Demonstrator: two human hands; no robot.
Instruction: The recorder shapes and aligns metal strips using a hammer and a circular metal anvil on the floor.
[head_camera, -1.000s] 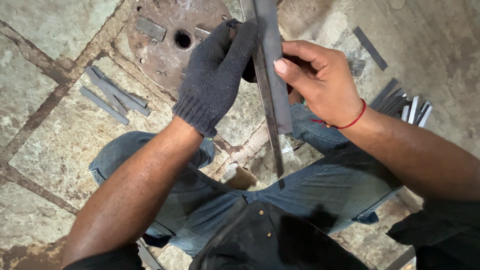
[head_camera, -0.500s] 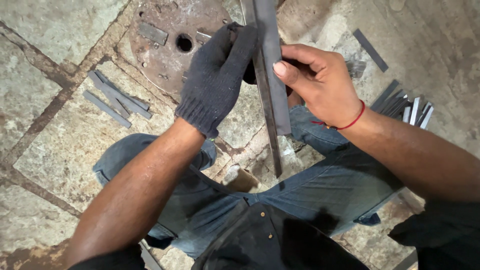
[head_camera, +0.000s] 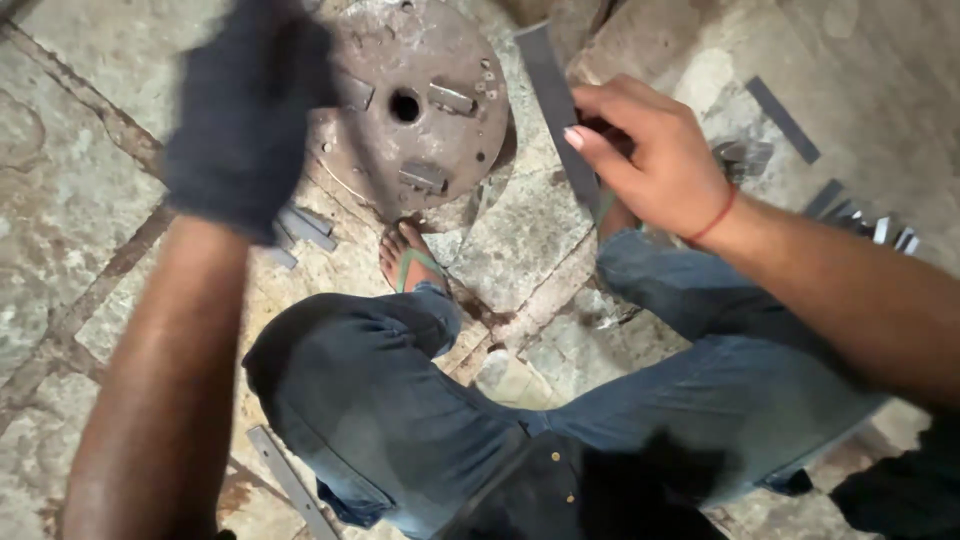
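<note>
My right hand (head_camera: 655, 165) is bare, with a red thread at the wrist, and grips a long flat grey metal strip (head_camera: 548, 85) that slants up towards the top edge. My left hand (head_camera: 245, 110) wears a dark knit glove and is blurred at the upper left, apart from the strip, over the left rim of a rusty round metal disc (head_camera: 425, 60). I cannot make out its fingers. The disc lies on the stone floor, with a centre hole and small metal blocks on its face.
My foot in a green sandal (head_camera: 408, 258) rests just below the disc, with my jeans-clad knees (head_camera: 380, 400) beneath. Short metal strips lie on the floor left of the disc (head_camera: 305, 228), at the upper right (head_camera: 783, 120), several at the far right (head_camera: 865, 218), one at the bottom (head_camera: 290, 485).
My gloved left hand has let go of the strip and swung away to the left. My right hand still holds the strip. The view has dropped towards my legs.
</note>
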